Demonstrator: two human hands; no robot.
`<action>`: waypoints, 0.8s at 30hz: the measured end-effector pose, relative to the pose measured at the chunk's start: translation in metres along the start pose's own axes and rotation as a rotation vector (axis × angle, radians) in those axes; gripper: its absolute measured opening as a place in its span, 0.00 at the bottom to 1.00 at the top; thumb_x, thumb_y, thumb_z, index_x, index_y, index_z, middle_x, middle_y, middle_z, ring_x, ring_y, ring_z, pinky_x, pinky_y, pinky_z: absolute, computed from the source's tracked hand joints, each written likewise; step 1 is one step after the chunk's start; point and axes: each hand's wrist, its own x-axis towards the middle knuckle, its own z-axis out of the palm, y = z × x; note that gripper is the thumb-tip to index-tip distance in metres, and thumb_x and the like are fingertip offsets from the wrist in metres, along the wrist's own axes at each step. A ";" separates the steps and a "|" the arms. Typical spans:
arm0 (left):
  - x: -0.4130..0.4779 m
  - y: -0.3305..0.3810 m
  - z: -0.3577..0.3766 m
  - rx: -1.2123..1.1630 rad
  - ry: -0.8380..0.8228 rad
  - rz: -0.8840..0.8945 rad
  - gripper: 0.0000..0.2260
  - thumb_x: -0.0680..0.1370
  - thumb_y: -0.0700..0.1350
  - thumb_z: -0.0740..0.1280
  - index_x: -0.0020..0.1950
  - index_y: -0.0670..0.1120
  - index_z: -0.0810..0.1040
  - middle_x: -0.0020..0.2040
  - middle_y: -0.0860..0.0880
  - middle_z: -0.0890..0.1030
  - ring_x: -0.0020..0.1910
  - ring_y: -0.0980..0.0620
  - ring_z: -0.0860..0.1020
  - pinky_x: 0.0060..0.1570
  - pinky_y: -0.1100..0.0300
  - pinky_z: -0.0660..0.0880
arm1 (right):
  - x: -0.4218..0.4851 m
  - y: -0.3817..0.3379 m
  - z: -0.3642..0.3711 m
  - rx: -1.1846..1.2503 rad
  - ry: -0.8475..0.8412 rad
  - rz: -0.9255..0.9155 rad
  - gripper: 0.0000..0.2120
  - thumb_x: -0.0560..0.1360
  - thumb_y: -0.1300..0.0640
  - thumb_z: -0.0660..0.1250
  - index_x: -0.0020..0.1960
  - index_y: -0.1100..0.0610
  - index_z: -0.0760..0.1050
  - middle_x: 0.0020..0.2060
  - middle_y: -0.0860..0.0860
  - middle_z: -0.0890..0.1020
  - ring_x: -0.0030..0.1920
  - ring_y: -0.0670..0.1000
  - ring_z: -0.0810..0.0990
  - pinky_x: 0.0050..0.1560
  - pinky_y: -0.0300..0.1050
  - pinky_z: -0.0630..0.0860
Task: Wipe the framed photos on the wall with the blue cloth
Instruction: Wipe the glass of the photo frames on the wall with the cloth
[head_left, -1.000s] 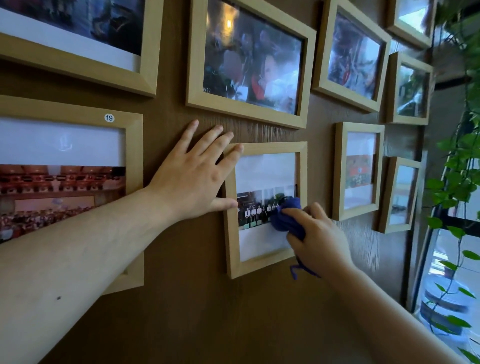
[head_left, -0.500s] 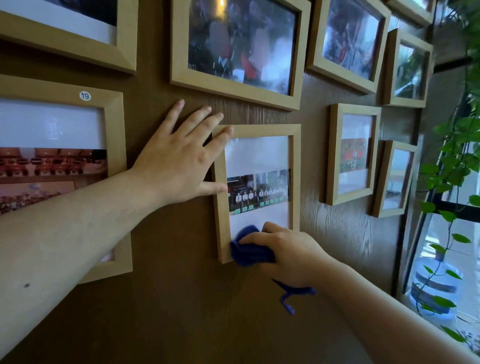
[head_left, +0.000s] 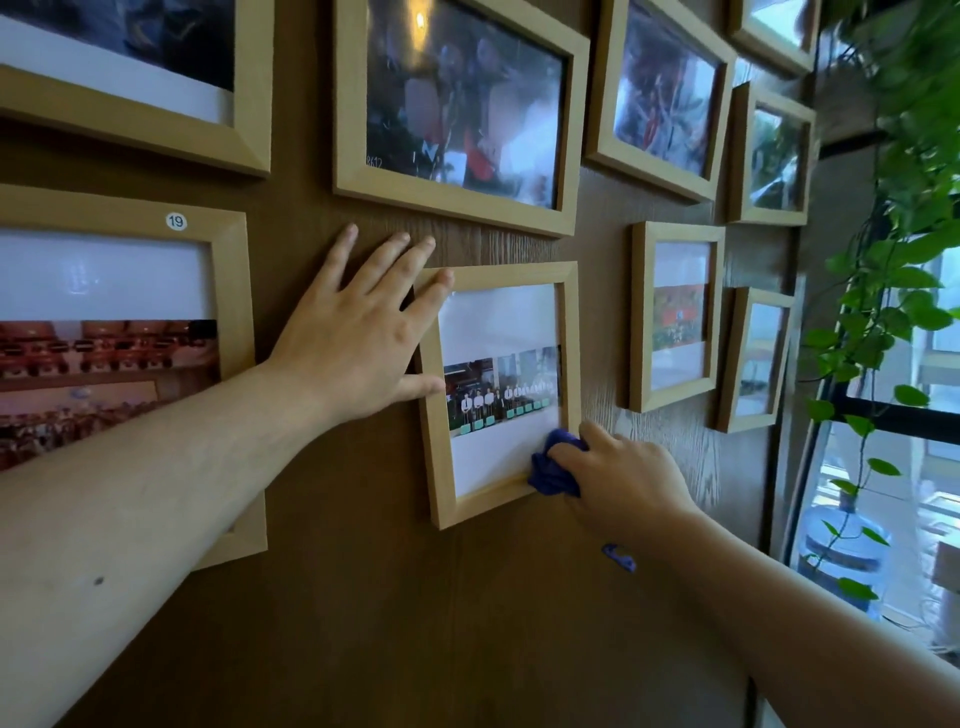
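A small light-wood framed photo (head_left: 498, 322) of a row of people hangs at the middle of the brown wall. My left hand (head_left: 358, 332) lies flat against the wall, fingers spread, its little finger and thumb resting on the frame's left edge. My right hand (head_left: 618, 478) grips a bunched blue cloth (head_left: 556, 467) and presses it onto the frame's lower right corner. A loose end of the cloth (head_left: 621, 558) hangs below my wrist.
Other wooden frames surround it: a large one marked 19 (head_left: 124, 322) at left, a wide one (head_left: 462, 109) above, several smaller ones (head_left: 675, 317) to the right. A trailing green plant (head_left: 893, 291) and a window with a water bottle (head_left: 841, 556) are at far right.
My right hand has carried the cloth from the middle of the photo down to the lower left corner, then across to the lower right corner. My left hand has stayed on the frame's left edge.
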 end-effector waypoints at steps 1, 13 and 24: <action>-0.001 0.000 0.000 -0.003 0.001 -0.003 0.44 0.70 0.70 0.62 0.77 0.47 0.54 0.79 0.40 0.53 0.78 0.42 0.50 0.74 0.36 0.46 | -0.003 0.000 -0.002 -0.028 0.015 -0.005 0.12 0.75 0.47 0.60 0.57 0.48 0.67 0.48 0.50 0.71 0.38 0.51 0.75 0.34 0.47 0.75; -0.026 0.035 -0.007 -0.200 0.168 0.142 0.34 0.76 0.63 0.56 0.76 0.45 0.58 0.78 0.38 0.56 0.77 0.39 0.53 0.73 0.34 0.52 | -0.063 -0.007 -0.065 -0.095 0.116 0.120 0.23 0.71 0.47 0.66 0.65 0.48 0.68 0.51 0.53 0.75 0.38 0.54 0.77 0.29 0.45 0.69; -0.076 0.154 -0.036 -0.662 0.175 0.496 0.32 0.77 0.59 0.61 0.75 0.42 0.61 0.74 0.39 0.66 0.72 0.40 0.65 0.69 0.42 0.65 | -0.195 -0.030 -0.126 -0.262 -0.074 0.325 0.22 0.67 0.51 0.69 0.60 0.52 0.74 0.46 0.55 0.77 0.32 0.58 0.78 0.29 0.42 0.63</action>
